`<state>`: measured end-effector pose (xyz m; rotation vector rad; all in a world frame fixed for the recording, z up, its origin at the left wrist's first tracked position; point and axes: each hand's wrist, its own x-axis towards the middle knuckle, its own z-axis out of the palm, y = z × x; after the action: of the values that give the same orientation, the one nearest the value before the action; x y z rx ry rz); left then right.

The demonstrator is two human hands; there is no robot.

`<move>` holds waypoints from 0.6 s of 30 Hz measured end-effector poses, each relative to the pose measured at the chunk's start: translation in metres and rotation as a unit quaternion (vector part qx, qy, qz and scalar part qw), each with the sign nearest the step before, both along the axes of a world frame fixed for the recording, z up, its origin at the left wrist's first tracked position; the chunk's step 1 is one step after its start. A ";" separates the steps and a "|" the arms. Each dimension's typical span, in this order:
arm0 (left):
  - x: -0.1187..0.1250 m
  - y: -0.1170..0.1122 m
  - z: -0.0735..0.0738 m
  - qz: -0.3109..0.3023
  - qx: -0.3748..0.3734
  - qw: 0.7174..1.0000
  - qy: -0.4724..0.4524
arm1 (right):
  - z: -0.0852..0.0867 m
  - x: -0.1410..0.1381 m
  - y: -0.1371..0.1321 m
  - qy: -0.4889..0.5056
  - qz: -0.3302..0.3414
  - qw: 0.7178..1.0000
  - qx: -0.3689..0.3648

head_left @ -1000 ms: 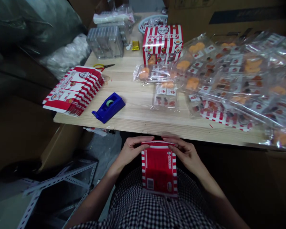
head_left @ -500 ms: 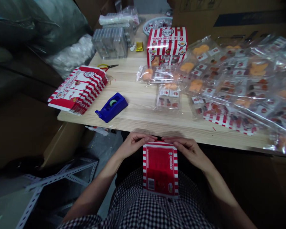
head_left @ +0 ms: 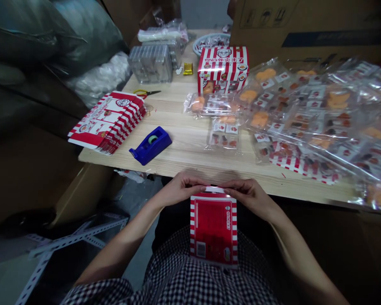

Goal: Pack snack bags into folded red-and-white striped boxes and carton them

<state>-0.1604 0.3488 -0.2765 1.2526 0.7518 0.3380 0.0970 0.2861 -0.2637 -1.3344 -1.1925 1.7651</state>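
Observation:
A red and white striped carton [head_left: 213, 226], printed with a barcode, leans against my lap below the table edge. My left hand [head_left: 184, 187] pinches its upper left end between thumb and fingers. At the upper right end my right hand [head_left: 247, 194] grips the same carton, thumb in front and fingers behind. Along the top, between the two hands, a whitish edge or flap shows. What lies behind the carton is hidden.
On the wooden table [head_left: 184, 148] are a blue tape dispenser [head_left: 151, 145], flat striped cartons [head_left: 109, 120], scissors [head_left: 147, 93], a standing striped box [head_left: 223, 70] and clear plastic cases [head_left: 150, 63]. Clear packs of toy food [head_left: 292, 106] cover the right side. A metal frame [head_left: 73, 239] stands lower left.
Both hands have shifted slightly at the carton's top, and a paler strip shows between them. The whole view has tilted a little, so the table things appear lower.

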 end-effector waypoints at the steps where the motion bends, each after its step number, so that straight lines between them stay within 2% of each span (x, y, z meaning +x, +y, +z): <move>1: 0.000 0.000 0.000 0.002 0.003 1.000 0.006 | 0.000 0.001 0.002 -0.003 0.008 1.000 0.003; 7: -0.004 0.000 0.004 0.000 0.017 1.000 0.024 | 0.004 0.005 0.021 0.010 0.089 0.996 -0.011; 13: -0.009 0.005 0.008 -0.032 0.017 0.999 0.029 | 0.005 0.003 0.039 0.030 0.134 0.990 -0.027; 15: -0.010 0.008 0.011 -0.046 0.028 0.998 0.034 | 0.002 0.003 0.042 0.038 0.139 0.989 -0.031; 18: -0.012 0.009 0.014 -0.039 0.051 0.996 0.054 | 0.001 0.000 0.037 0.028 0.113 0.993 -0.031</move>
<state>-0.1722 0.3581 -0.2626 1.4016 0.7832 0.2475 0.0968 0.3234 -0.2625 -1.2165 -1.3095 1.9993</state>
